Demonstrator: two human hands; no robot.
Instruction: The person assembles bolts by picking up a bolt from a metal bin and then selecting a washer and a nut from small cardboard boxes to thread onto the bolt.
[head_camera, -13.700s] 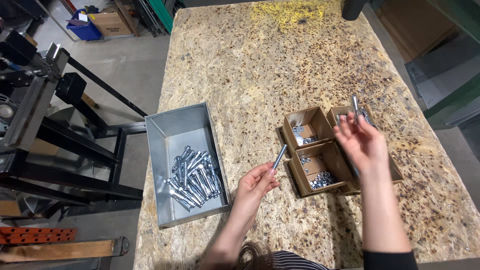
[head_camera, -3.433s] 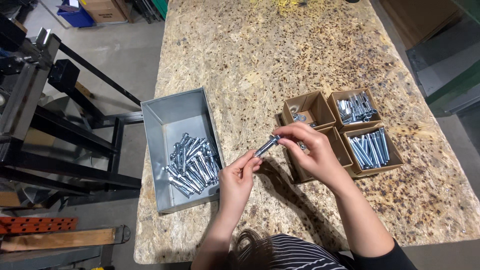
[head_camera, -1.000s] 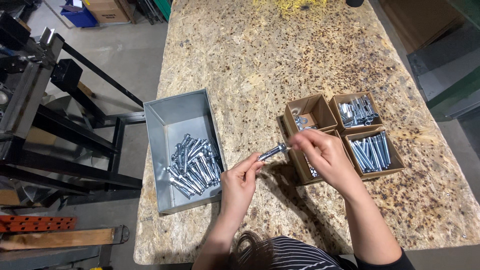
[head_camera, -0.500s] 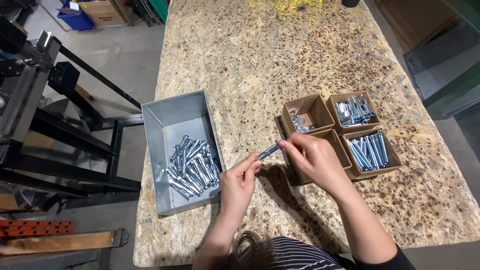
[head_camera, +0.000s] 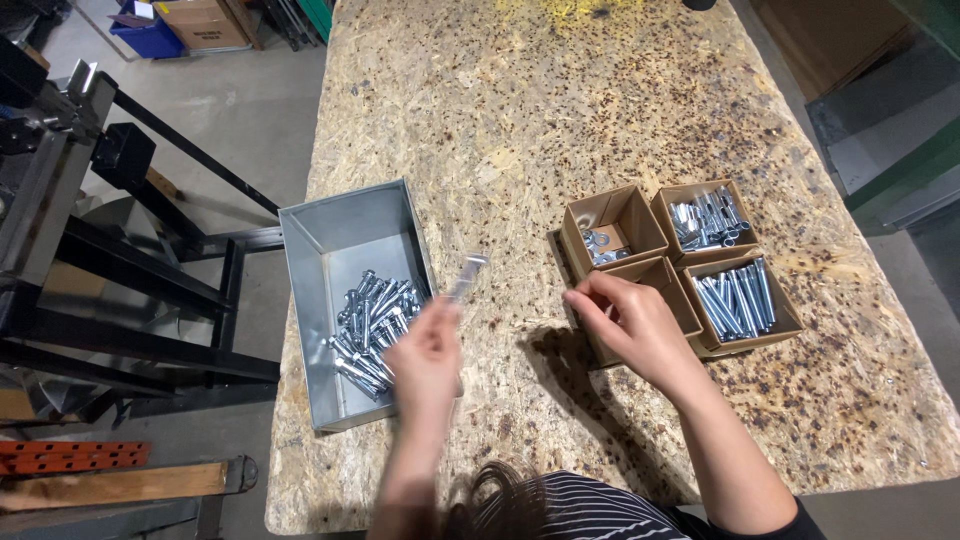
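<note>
Left hand (head_camera: 428, 355): from my feed it's motion-blurred, pinching a silver bolt (head_camera: 466, 278) that pokes up past the fingers, just beside the tray's right wall.
Right hand (head_camera: 632, 322): curled over the near-left cardboard box (head_camera: 668, 282); can't tell if it's gripping anything.
Tray (head_camera: 345, 235): grey sheet-metal bin, open top, shiny bolts heaped (head_camera: 375, 320) at the near end.
Boxes: four small brown cartons in a square; long bolts (head_camera: 735, 298) in the near-right one, short sleeves (head_camera: 708, 220) in the far-right one, washers (head_camera: 598, 245) in the far-left one.
Table (head_camera: 560, 110): rough speckled chipboard.
In the way: nothing between the hands.
Off the left edge: black steel frame (head_camera: 120, 260).
</note>
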